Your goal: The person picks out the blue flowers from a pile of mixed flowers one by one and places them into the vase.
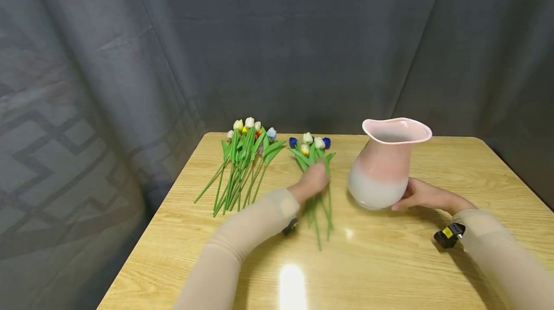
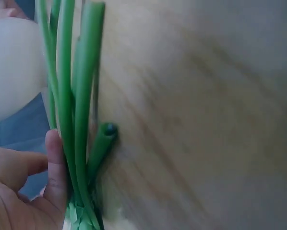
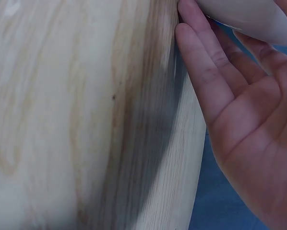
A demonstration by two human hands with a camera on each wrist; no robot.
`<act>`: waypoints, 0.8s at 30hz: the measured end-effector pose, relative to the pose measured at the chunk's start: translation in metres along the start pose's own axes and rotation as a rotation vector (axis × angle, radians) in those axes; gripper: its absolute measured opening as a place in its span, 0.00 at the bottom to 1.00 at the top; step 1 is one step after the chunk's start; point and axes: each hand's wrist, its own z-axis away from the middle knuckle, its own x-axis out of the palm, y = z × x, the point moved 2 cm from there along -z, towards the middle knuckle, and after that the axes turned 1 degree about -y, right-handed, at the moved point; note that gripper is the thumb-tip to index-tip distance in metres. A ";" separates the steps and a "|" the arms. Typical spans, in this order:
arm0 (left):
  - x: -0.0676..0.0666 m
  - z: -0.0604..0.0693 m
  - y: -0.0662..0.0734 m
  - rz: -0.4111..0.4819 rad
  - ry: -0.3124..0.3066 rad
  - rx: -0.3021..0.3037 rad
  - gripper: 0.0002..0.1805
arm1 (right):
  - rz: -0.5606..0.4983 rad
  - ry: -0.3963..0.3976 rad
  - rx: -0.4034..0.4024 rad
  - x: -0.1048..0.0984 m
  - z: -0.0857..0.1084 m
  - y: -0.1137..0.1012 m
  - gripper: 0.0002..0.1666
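My left hand (image 1: pixel 315 178), blurred in the head view, grips a small bunch of tulips (image 1: pixel 319 143) with white, blue and yellowish heads. In the left wrist view, green stems (image 2: pixel 81 96) run beside the thumb of my left hand (image 2: pixel 26 187). The pink-and-white vase (image 1: pixel 383 170) is to the right, its wide mouth up and leaning slightly right. My right hand (image 1: pixel 426 195) touches its lower right side. In the right wrist view, the nearly straight fingers of my right hand (image 3: pixel 249 105) lie by the pale vase (image 3: pixel 258 19); part of the contact is hidden.
A second, larger group of tulips (image 1: pixel 242 166) with mixed colours lies at the left of the wooden table (image 1: pixel 368 271), stems pointing toward the front. Dark grey curtains (image 1: pixel 281 45) hang behind the table and along its sides.
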 end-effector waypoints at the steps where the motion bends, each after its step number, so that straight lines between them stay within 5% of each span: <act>1: 0.002 -0.001 0.000 -0.006 -0.004 -0.016 0.32 | -0.004 -0.004 -0.007 0.000 0.000 0.000 0.43; 4: 0.004 -0.003 0.001 -0.023 -0.015 -0.057 0.43 | -0.010 -0.012 -0.022 0.001 -0.001 0.002 0.43; 12: 0.003 -0.006 0.004 -0.010 -0.026 -0.130 0.46 | -0.015 -0.010 -0.031 0.001 -0.002 0.004 0.42; 15: 0.001 -0.005 0.001 0.116 -0.015 -0.150 0.36 | -0.019 -0.008 -0.031 0.001 -0.002 0.004 0.42; 20: -0.012 -0.004 -0.001 0.363 -0.007 -0.119 0.06 | -0.039 -0.019 -0.041 0.001 -0.002 0.004 0.42; 24: -0.037 -0.001 0.004 0.617 0.019 -0.095 0.09 | -0.029 -0.018 -0.035 0.001 -0.001 0.005 0.42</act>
